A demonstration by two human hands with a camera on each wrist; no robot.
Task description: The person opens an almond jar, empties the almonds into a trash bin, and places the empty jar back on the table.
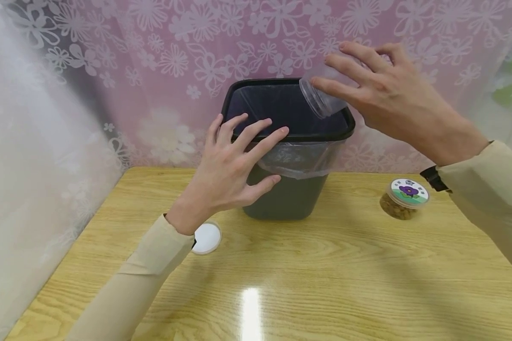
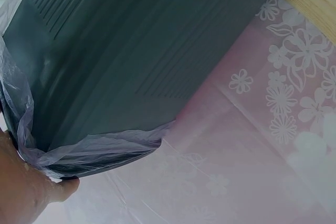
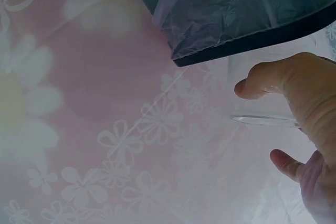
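Note:
My right hand point(image 1: 384, 85) grips a clear plastic jar point(image 1: 320, 97), tipped with its mouth down and leftward over the right side of the trash bin point(image 1: 281, 194). In the right wrist view the fingers and thumb spread round the jar's clear wall point(image 3: 265, 121), which is hard to make out against the curtain. My left hand point(image 1: 232, 166) holds the bin's front-left rim, fingers over the opening and thumb outside. A thin clear liner point(image 1: 298, 158) folds down over the dark rim. The bin's inside looks dark.
On the wooden table point(image 1: 324, 284) a round tub point(image 1: 403, 199) with a purple-flower label and brown contents stands to the right. A white round lid point(image 1: 206, 238) lies by my left wrist. Behind the bin hangs a pink floral curtain point(image 1: 175, 61).

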